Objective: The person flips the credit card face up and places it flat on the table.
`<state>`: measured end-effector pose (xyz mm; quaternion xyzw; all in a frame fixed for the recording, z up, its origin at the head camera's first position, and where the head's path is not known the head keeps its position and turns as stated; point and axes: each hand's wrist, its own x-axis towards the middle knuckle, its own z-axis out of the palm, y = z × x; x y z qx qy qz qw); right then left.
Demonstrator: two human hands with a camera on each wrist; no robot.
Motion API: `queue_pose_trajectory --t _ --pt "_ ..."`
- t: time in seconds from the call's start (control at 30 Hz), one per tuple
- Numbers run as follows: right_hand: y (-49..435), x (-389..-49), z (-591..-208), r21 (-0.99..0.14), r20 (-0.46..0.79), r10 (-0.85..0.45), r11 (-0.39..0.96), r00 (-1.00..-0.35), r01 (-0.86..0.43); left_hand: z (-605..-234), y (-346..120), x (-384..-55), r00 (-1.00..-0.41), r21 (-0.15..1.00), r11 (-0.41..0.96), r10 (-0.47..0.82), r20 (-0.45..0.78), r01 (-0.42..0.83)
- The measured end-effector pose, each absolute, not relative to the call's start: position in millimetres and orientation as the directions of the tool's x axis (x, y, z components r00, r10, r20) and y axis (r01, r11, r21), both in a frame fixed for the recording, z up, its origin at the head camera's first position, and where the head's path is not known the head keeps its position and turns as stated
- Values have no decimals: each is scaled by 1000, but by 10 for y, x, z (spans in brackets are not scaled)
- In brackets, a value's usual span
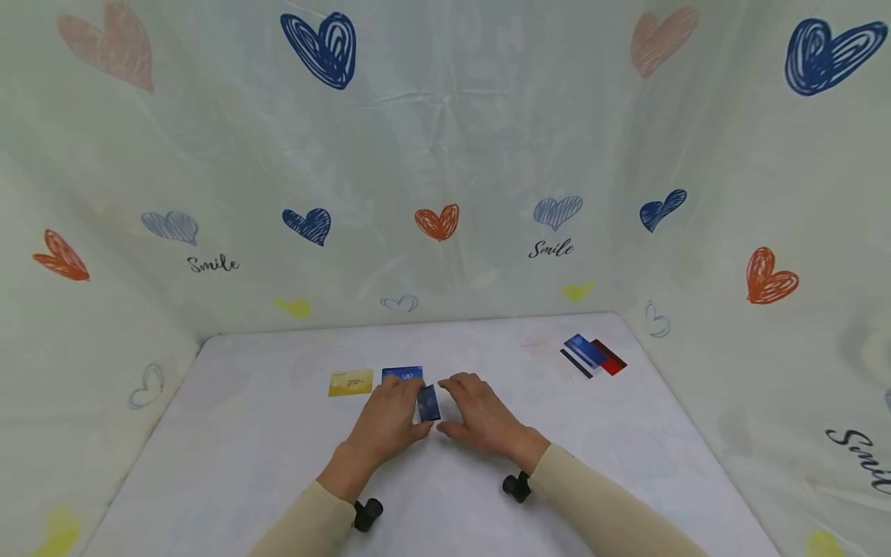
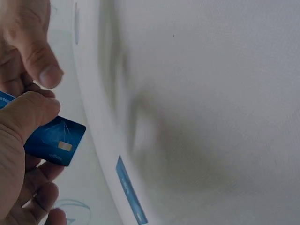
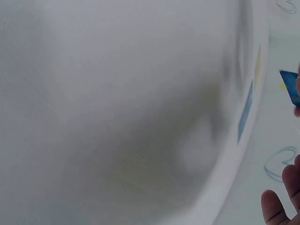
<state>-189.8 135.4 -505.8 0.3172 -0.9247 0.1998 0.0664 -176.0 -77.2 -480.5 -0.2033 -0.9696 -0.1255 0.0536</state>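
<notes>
My left hand (image 1: pixel 387 418) pinches a dark blue bank card (image 1: pixel 428 404) above the table. In the left wrist view the thumb lies across the face of the card (image 2: pixel 56 138), and a gold chip shows near one end. To the right of the card is my right hand (image 1: pixel 483 418), its thumb and fingers apart with nothing between them. On the table behind the left hand lie a blue VIP card (image 1: pixel 404 372), partly covered by that hand, and a gold card (image 1: pixel 350 382) to its left.
At the back right of the white table (image 1: pixel 612 464), a blue-and-white card (image 1: pixel 585 350) overlaps a dark red card (image 1: pixel 611 359). A white curtain (image 1: pixel 487 155) printed with hearts surrounds the table at the back and sides.
</notes>
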Motion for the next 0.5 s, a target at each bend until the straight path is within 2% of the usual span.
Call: queue_pose_trajectory --t 0.13,0.23,0.37,0.5 --pt "1372 -1914 -4996 -265 287 -579 718 -763 -644 -4831 -759 -1758 -922 145 914 358 145 378" --pt "1377 -1942 -4968 -152 327 -614 716 -718 -681 -4864 -752 -1768 -920 102 920 363 150 379" --pt "1394 -1972 -4970 11 361 -654 716 -665 -698 -4912 -744 -1786 -914 79 918 373 158 389" --pt "1426 -1979 -4993 88 349 -678 711 -647 -698 -4942 -742 -1791 -908 78 912 386 160 402"
